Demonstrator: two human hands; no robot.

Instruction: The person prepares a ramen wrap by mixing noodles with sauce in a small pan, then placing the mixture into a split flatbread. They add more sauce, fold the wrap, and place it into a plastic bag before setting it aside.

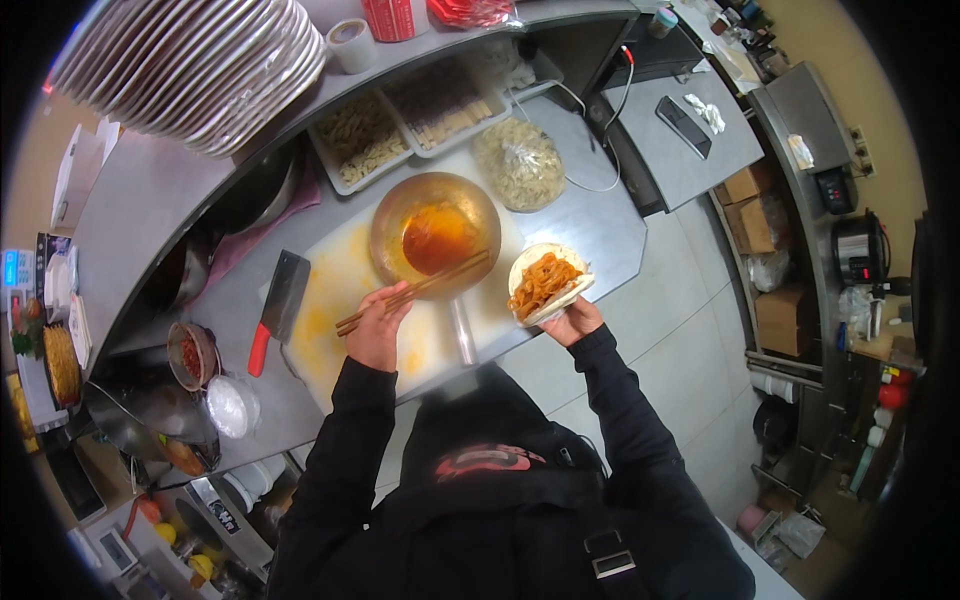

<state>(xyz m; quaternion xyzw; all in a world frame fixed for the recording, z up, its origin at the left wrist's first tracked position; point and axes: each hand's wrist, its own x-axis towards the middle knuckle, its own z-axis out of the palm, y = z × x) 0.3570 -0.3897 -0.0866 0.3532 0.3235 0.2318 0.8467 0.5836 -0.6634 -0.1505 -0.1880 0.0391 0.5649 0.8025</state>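
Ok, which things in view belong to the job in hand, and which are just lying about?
In the job: chopsticks in the left hand; filled flatbread in the right hand; pan.

Apparently just lying about: phone; tape roll; cleaver.

Black sleeves [352, 430] match a black strap [600, 522] with a silvery buckle [613, 566].

Across our grey metal counter [600, 255] a stained white cutting board [330, 290] lies flat, and there's 1 golden pan [388, 255] resting on it! At the board's left edge we spot 1 red-handled cleaver [286, 290]. Further back, we've got 2 white trays [380, 174] and 1 clear bag of pale food [518, 165]. Over left, 1 bowl [211, 345] sits beside a round white item [232, 407]. Up on the ledge [125, 225], we see stacked plates [190, 75] and 1 tape roll [352, 45]!
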